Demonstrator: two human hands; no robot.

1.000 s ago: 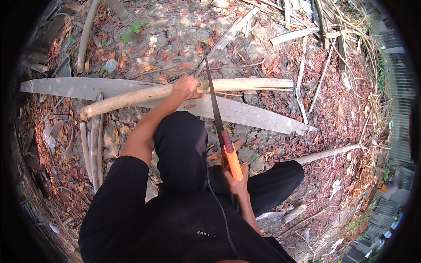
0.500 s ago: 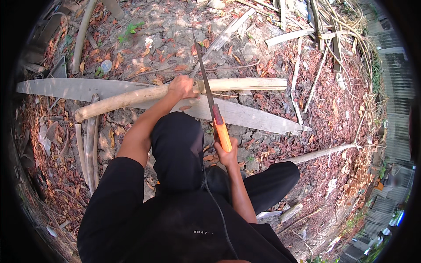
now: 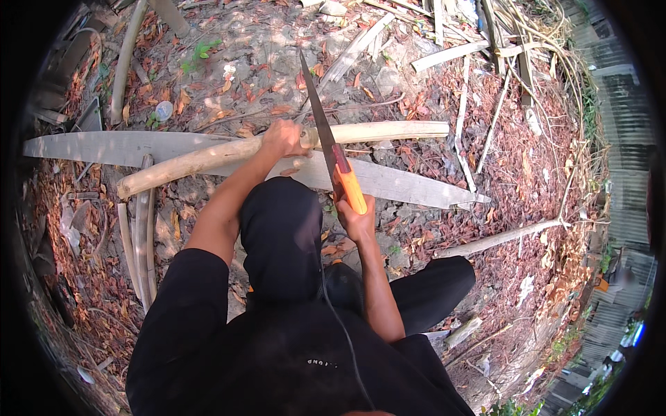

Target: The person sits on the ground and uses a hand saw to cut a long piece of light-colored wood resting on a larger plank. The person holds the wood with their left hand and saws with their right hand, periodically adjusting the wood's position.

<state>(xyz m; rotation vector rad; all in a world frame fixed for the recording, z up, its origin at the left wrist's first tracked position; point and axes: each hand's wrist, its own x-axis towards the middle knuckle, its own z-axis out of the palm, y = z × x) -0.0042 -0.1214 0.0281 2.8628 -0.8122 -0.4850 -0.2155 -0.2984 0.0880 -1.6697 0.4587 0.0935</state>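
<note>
My left hand (image 3: 282, 138) grips a long pale wooden pole (image 3: 388, 131) that lies across a flat grey plank (image 3: 90, 147) on the ground. My right hand (image 3: 356, 220) holds the orange handle of a hand saw (image 3: 323, 132). Its dark blade crosses the pole just right of my left hand and points away from me. My knee in black trousers (image 3: 277, 229) rises between my two arms, close under the pole.
Dry leaves and dirt cover the ground. Thin sticks and split strips (image 3: 463, 118) lie at the upper right. Several curved slats (image 3: 142, 243) lie at the left. Another thin pole (image 3: 499, 238) lies at the right.
The saw has pushed forward across the pole, so my right hand and the orange handle are now nearer the pole. My left hand keeps its hold.
</note>
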